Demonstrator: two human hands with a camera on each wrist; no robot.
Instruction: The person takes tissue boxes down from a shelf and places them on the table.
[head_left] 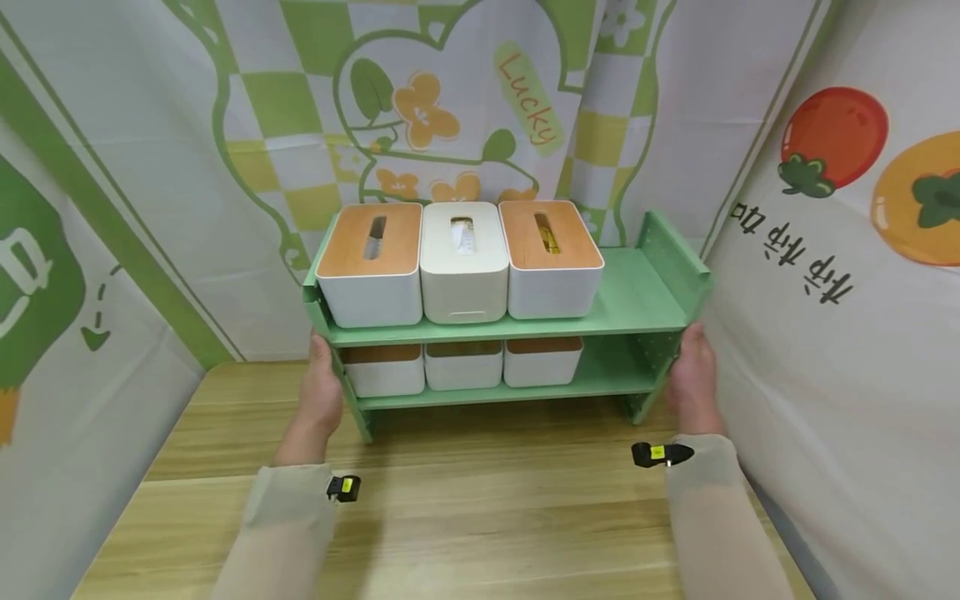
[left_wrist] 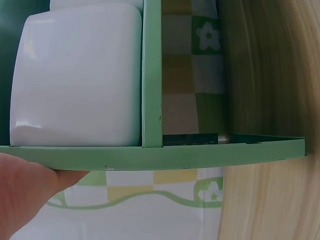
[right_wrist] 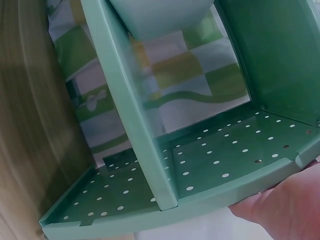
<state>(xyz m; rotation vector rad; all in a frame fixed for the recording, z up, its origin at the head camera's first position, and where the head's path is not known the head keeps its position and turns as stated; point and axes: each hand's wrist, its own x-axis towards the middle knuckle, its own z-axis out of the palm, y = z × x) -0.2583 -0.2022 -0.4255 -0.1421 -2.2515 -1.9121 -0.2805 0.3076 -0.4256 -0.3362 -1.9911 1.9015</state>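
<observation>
A green two-tier metal shelf (head_left: 636, 287) stands at the back of a wooden table, both my hands at its outer sides. In the head view, my left hand (head_left: 321, 398) touches the left side panel. My right hand (head_left: 693, 379) is against the right side panel, just below the upper tier. Each wrist view shows a thumb outside the panel's front edge; the other fingers are hidden behind the panel. On the upper tier sit two white tissue boxes with wood-coloured lids (head_left: 557, 290) and, between them, a cream tissue box (head_left: 465, 293). Three white boxes (head_left: 543, 368) fill the lower tier's left and middle.
A patterned cloth (head_left: 300, 100) hangs right behind the shelf. Another cloth with printed fruit (head_left: 832, 142) lines the right side, close to my right hand. The wooden table (head_left: 510, 500) extends in front of the shelf.
</observation>
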